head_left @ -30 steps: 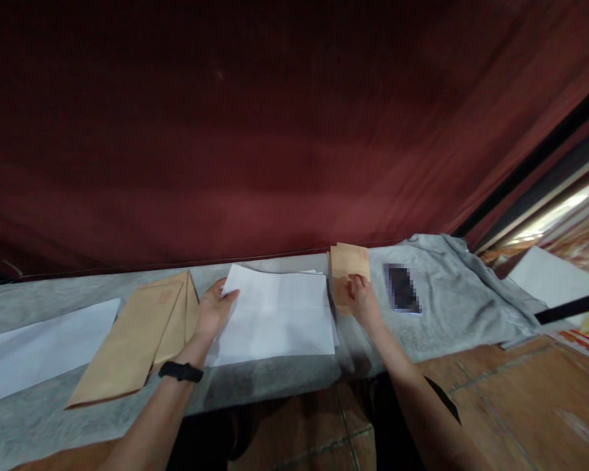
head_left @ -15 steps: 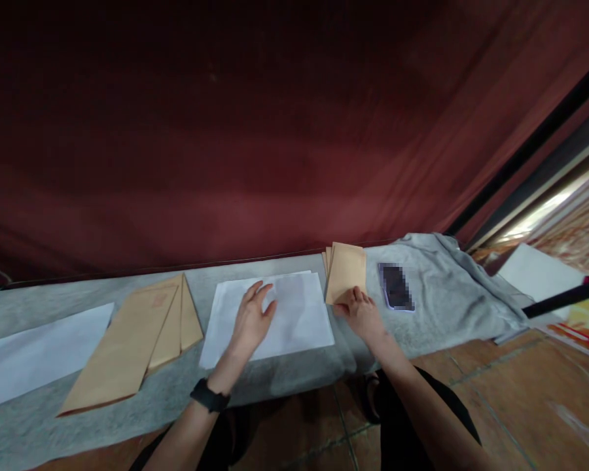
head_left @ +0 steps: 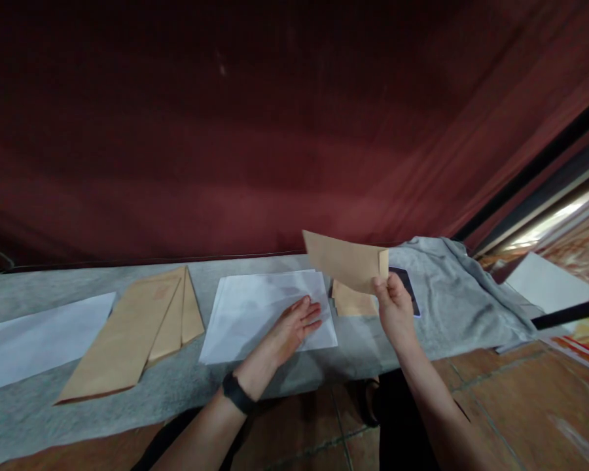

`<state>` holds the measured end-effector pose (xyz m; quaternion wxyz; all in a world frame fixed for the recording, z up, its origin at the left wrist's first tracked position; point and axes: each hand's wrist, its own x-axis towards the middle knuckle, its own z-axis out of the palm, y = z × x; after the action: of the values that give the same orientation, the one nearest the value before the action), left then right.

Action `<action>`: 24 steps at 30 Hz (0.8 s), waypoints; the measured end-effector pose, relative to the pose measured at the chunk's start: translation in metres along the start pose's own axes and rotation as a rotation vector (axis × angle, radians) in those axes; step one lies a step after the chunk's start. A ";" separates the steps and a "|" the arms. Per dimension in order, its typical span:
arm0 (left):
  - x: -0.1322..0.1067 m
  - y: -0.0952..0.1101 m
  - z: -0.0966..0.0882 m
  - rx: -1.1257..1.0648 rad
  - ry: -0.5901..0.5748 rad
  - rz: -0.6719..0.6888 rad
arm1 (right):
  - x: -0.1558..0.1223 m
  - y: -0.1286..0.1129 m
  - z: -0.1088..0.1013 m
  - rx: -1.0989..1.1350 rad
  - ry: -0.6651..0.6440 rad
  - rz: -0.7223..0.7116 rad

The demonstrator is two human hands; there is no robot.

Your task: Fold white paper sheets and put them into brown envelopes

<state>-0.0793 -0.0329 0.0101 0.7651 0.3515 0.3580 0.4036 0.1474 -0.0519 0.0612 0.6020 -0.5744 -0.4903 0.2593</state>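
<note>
My right hand (head_left: 395, 309) pinches a small brown envelope (head_left: 346, 261) by its right end and holds it in the air above a stack of small brown envelopes (head_left: 354, 303). My left hand (head_left: 294, 327) lies flat with spread fingers on the right part of a stack of white paper sheets (head_left: 260, 313). A black band sits on my left wrist. All of this rests on a grey cloth-covered surface (head_left: 186, 386).
Long brown envelopes (head_left: 137, 327) fan out left of the white sheets. Another white sheet (head_left: 34, 340) lies at far left. A dark phone (head_left: 406, 285) is partly hidden behind my right hand. A dark red curtain (head_left: 255, 131) hangs behind. Tiled floor (head_left: 510, 405) lies at right.
My right hand has lifted one small brown envelope off its stack into the air. My left hand has slid rightward across the white sheets.
</note>
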 end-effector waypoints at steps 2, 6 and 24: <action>-0.003 0.005 0.009 -0.141 -0.075 -0.004 | -0.010 -0.009 0.022 0.343 -0.081 0.136; -0.009 0.016 0.022 -0.257 -0.004 0.126 | -0.025 0.000 0.059 0.468 -0.145 0.271; -0.003 0.041 0.001 -0.484 0.268 0.094 | -0.015 0.025 0.071 0.468 -0.134 0.349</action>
<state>-0.0943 -0.0179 0.0457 0.7530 0.1182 0.3323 0.5554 0.0850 -0.0284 0.0230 0.6306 -0.4771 -0.3499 0.5022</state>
